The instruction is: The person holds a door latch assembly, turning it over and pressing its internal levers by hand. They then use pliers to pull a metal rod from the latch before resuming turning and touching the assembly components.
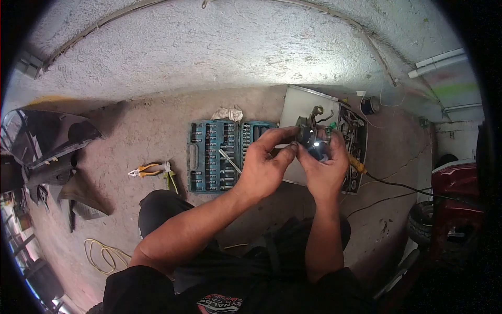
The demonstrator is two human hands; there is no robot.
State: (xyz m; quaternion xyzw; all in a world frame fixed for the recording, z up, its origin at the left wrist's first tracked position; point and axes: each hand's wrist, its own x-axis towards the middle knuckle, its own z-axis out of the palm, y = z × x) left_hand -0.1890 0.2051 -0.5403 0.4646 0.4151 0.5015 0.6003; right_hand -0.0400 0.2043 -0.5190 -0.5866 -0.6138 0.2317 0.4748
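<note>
A dark, rounded mechanical part (314, 142), which looks like a carburetor, is held up between both hands in front of my chest. A brassy fitting and a thin bent tube stick out of its far end, and a bright glint shows on its glossy face. My left hand (265, 166) pinches the near left side with thumb and fingers. Around the right side, my right hand (327, 170) is wrapped, its thumb near the left one. A small green piece (331, 126) shows beside the right fingers. My fingers hide much of the part's underside.
On the floor lie a teal socket set case (191, 180), pliers (146, 169) and a yellow cable (104, 256). Behind the hands is a light box (298, 104) beside a tray of tools (357, 131). A corded lamp handle (357, 165) lies there. Red bodywork (457, 193) stands at right.
</note>
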